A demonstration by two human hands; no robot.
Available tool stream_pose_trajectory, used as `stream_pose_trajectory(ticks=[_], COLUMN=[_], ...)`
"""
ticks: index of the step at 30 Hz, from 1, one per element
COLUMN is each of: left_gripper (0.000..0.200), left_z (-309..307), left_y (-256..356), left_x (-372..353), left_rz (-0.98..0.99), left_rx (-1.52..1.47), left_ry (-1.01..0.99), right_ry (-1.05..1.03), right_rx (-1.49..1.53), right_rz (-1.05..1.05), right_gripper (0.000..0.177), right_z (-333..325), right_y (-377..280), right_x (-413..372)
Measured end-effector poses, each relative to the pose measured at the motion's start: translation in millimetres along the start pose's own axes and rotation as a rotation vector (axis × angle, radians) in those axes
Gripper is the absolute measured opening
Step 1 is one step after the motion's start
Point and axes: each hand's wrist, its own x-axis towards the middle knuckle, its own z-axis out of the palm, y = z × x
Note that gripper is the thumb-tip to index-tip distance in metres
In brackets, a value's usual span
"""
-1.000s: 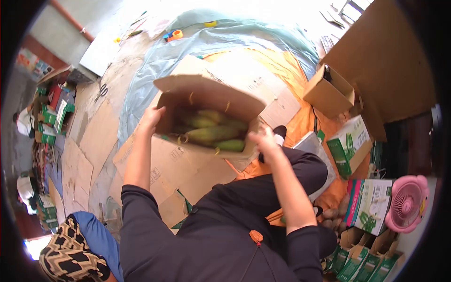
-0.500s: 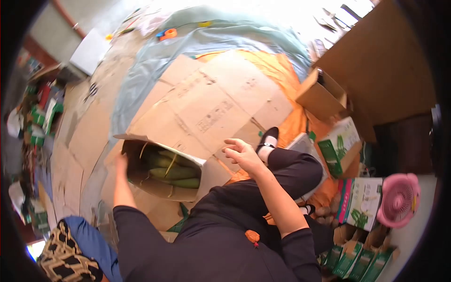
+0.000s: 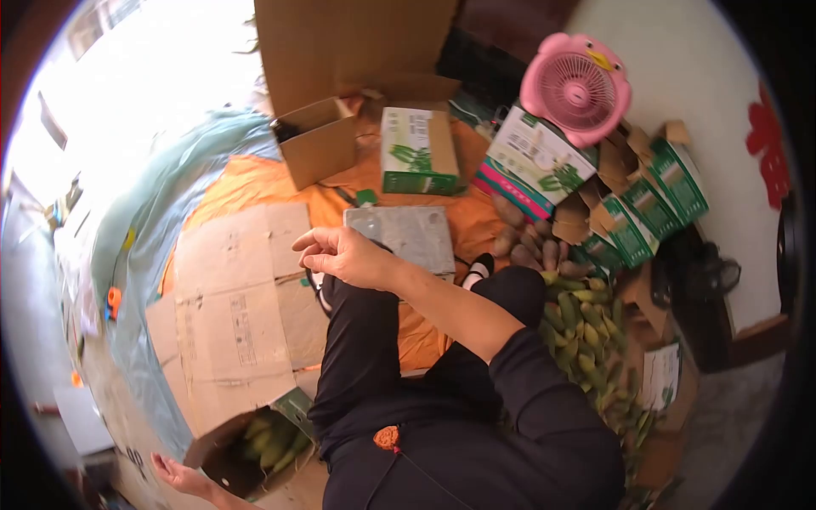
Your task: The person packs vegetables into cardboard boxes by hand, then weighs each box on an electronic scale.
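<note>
My left hand [image 3: 177, 474] is at the lower left, palm partly up and fingers apart, just outside the left side of an open cardboard box [image 3: 212, 440]. Long green cucumber-like vegetables [image 3: 276, 444] lie inside that box. Held over my knee, my right hand [image 3: 344, 257] has loosely bent fingers and shows nothing in its grasp. Below it, flattened cardboard [image 3: 242, 306] covers part of the floor. A heap of similar green vegetables [image 3: 586, 327] lies to my right, partly hidden by my arm and leg.
Ahead, a printed carton [image 3: 418, 153] and an open brown box [image 3: 319, 149] stand on an orange sheet [image 3: 472, 153]. A pink fan [image 3: 578, 89] sits behind another printed carton [image 3: 535, 157]. Several green boxes [image 3: 654, 208] stand at right. A grey flat panel [image 3: 404, 234] lies near my feet.
My view has swung right, bringing the vegetable heap into sight. My left hand has come away from the box's side. The right hand stays raised and empty.
</note>
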Motion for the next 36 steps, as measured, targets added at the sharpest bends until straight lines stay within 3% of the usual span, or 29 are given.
stream_pose_trajectory(ticks=[1,3,7,9,10,11,12,13,14,17,23,25,26,27,28,30,32,35,36], left_gripper=[0.026,0.026,0.036,0.032,0.032,0.023,0.018,0.019,0.019,0.021,0.033,0.026,0.027,0.022,0.022,0.030,0.030,0.034,0.035], left_z=[27,82,181,216,235,247,256,239,235,248,281,318,368,340,342,327,322,325,331], left_y=[46,134,138,71,-2,-71,-121,-122,-105,-72,75,139,131,221,268,352,405,443,444], left_x=[-8,-47,-148,-188,-200,-213,-215,-210,-203,-184,-174,-171,-162,-166,-173,-197,-227,-273,-287], left_rz=[0.056,0.253,0.794,1.166,1.212,1.496,1.643,1.408,1.444,1.189,0.615,0.390,0.553,0.555,0.612,0.595,0.775,0.954,0.930], left_rx=[-0.099,-0.012,0.485,0.578,0.555,0.718,0.531,0.496,0.471,0.327,0.081,-0.222,-0.259,-0.329,-0.470,-0.562,-0.653,-0.706,-0.705], left_ry=[-0.128,-0.544,-1.371,-1.471,-1.462,-1.295,-1.114,-1.393,-1.387,-1.494,-1.685,-1.344,-1.222,-1.159,-1.104,-1.154,-1.209,-1.330,-1.405], right_ry=[0.043,0.161,0.379,0.472,0.583,0.696,0.802,0.905,0.981,1.247,1.612,1.641,1.663,1.671,1.738,1.748,1.750,1.787,1.835], right_rx=[0.000,-0.041,0.007,-0.019,-0.029,-0.035,-0.059,-0.079,-0.063,-0.078,-0.003,-0.041,-0.234,-0.427,-0.519,-0.620,-0.727,-0.768,-0.824], right_rz=[-0.010,-0.076,-0.164,-0.222,-0.206,-0.191,-0.161,-0.124,-0.090,0.081,0.199,0.185,0.124,0.066,0.164,0.188,0.214,0.281,0.333], right_gripper=[0.030,0.029,0.027,0.027,0.027,0.027,0.027,0.027,0.027,0.027,0.021,0.023,0.026,0.029,0.032,0.035,0.038,0.047,0.052], right_z=[-13,-39,-101,-133,-146,-159,-172,-183,-190,-213,-259,-290,-317,-338,-337,-371,-407,-459,-477], right_y=[-5,-16,-22,-24,-26,-26,-22,-14,-7,23,49,49,61,67,39,25,10,-11,-18], right_x=[-9,-27,-83,-124,-149,-175,-201,-228,-256,-329,-399,-404,-405,-403,-391,-375,-356,-332,-326])
